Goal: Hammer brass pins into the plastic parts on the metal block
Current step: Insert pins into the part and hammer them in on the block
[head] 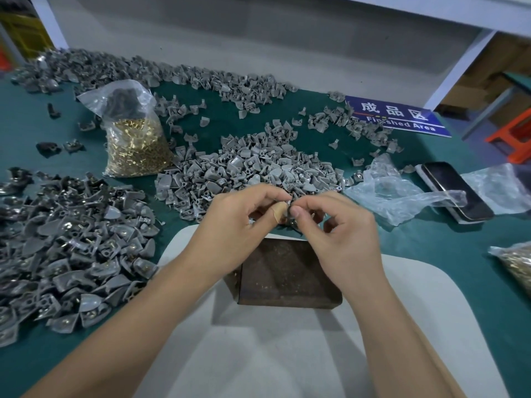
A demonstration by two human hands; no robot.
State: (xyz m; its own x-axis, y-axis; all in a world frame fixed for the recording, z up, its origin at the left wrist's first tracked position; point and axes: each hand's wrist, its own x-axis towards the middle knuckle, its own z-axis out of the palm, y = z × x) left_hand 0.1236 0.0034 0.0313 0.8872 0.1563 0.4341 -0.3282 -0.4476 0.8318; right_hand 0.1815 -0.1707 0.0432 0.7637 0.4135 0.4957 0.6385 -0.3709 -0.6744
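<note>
A rusty brown metal block [287, 277] stands on a white board [273, 354] at the table's near edge. Just above its far side, my left hand [238, 225] and my right hand [339, 228] meet, both pinching one small grey plastic part [288, 207] between thumbs and fingertips. My left thumb wears a plaster. Whether a pin is in the part cannot be told. A clear bag of brass pins [138, 145] stands at the back left. Loose grey plastic parts [244, 165] lie heaped behind my hands.
A pile of grey parts with brass pins [71, 254] fills the left. More parts line the far edge. A crumpled plastic bag [396, 193], a phone [457, 191] and a blue sign [399, 116] sit right. Another bag of pins [517, 262] shows at the right edge.
</note>
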